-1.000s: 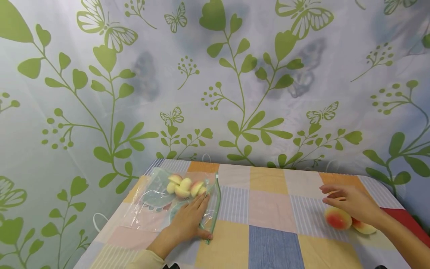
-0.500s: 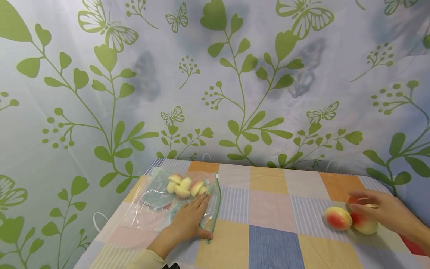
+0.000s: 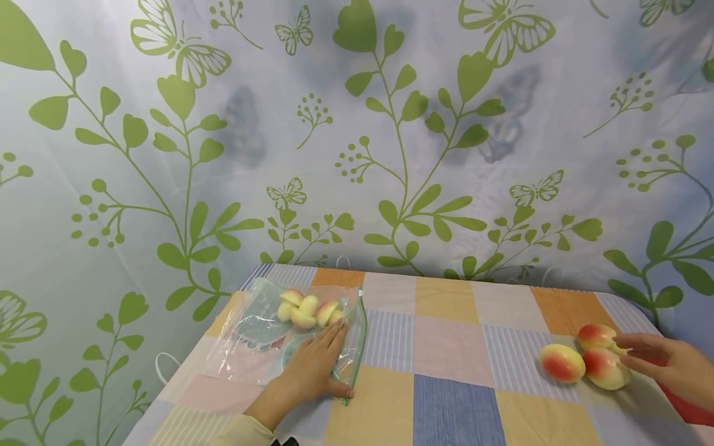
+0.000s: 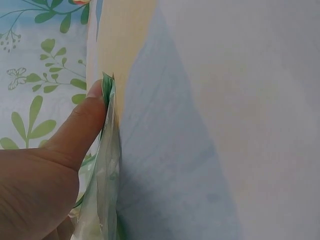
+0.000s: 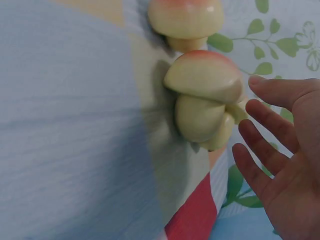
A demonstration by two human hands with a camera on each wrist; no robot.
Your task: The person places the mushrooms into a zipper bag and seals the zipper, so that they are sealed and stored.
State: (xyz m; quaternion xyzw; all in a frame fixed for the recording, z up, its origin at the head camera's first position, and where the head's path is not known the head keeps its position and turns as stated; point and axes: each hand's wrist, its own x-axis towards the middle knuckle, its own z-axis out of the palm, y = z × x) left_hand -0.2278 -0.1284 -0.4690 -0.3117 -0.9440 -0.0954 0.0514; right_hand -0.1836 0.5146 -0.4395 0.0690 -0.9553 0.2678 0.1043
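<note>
Three toy mushrooms with glossy red-and-yellow caps lie grouped at the right of the table: a left one (image 3: 562, 363), a front one (image 3: 606, 369) and a back one (image 3: 595, 336). My right hand (image 3: 672, 365) is just right of them, fingers apart and holding nothing. In the right wrist view its fingertips are close to a mushroom cap (image 5: 205, 77). My left hand (image 3: 315, 365) rests on a clear plastic zip bag (image 3: 253, 334), fingers stretched out, thumb (image 4: 75, 132) against the bag's green zip edge (image 3: 362, 334). Several similar mushrooms (image 3: 304, 313) show inside the bag.
A patchwork cloth (image 3: 454, 402) covers the table. Behind it hangs a curtain (image 3: 390, 124) printed with green leaves and butterflies. A white loop (image 3: 164, 368) sticks out by the table's left edge. A red patch (image 3: 688, 406) shows under my right arm.
My right hand has moved right from above the mushrooms to beside them, with its fingers now apart, bringing the back mushroom into view. The left hand and bag have stayed put.
</note>
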